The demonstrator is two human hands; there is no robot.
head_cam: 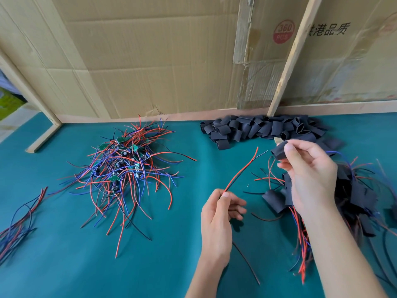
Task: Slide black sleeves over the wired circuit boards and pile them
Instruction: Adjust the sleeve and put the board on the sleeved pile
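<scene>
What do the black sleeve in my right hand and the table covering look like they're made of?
The black sleeve looks like thin matte plastic or rubber tubing, probably heat-shrink: it is pressed flat between the fingers. The table covering looks like teal felt or a similar cloth: dull, glare-free, faintly fuzzy.

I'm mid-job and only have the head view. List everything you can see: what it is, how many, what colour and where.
Bare circuit boards: one tangled pile, green boards with red, blue and black wires, left of centre on the table.
Loose wires: one bundle, red, blue, black, far left edge.
Empty sleeves: one heap, black, along the back wall.
Sleeved boards: one pile, black with coloured wires, right side.
Table: one, teal cover.
Cardboard wall: brown, behind, with wooden battens.
Left hand: pinches a red and black wire pair.
Right hand: holds one black sleeve.
</scene>
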